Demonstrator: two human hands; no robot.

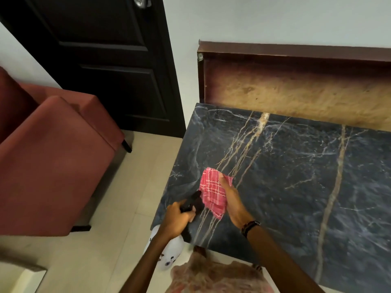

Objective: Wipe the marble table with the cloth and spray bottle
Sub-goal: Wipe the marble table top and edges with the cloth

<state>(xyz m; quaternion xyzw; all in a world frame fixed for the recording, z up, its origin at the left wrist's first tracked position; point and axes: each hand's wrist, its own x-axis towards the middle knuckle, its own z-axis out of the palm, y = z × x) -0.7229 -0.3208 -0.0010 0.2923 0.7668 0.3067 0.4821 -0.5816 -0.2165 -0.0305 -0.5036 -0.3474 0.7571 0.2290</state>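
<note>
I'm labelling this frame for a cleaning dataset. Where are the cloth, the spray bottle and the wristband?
red checked cloth [211, 192]: head view, middle of the fabric.
spray bottle [191, 202]: head view, black trigger head.
wristband [250, 227]: head view, strap on right wrist.

Spray bottle body mostly hidden behind left hand and forearm, print on it blurred. Counter cut off at right edge. Cloth partly covered by right hand.

Single head-worn wide-angle view, looking forward and steeply down, close over near-left corner of marble table. Frame takes in wall beyond, door and armchair to left. No second view.
</note>
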